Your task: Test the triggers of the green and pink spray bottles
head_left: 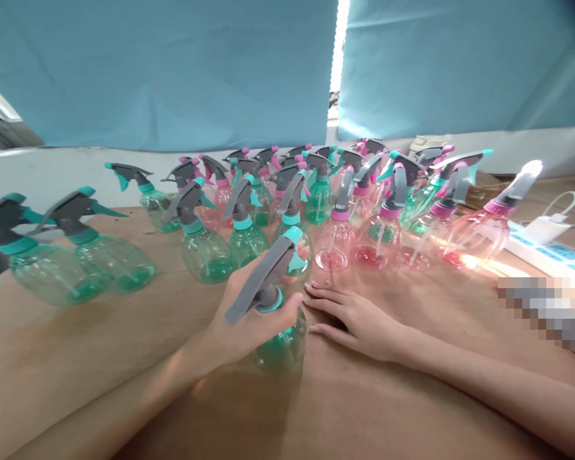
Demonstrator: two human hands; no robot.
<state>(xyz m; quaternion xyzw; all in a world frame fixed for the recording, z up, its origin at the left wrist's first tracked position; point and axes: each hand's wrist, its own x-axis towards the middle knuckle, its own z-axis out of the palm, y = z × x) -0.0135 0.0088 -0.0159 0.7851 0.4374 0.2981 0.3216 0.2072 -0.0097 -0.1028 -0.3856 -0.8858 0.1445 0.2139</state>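
My left hand (249, 319) is wrapped round the neck of a green spray bottle (282, 348) with a grey and teal trigger head. The bottle stands upright at the middle front of the table. Just right of it, my right hand (352, 316) lies on the brown tabletop, fingers stretched out and holding nothing. Its fingertips are close to the held bottle. Directly behind the hands stand more green spray bottles (208, 255), and a pink spray bottle (335, 246) is beyond my right fingers.
Many green and pink spray bottles crowd the back of the brown table (172, 409). At the left are two green bottles (52, 275). A white power strip (551, 252) with a white plug (549, 227) lies at the right. A blue curtain (172, 70) hangs behind.
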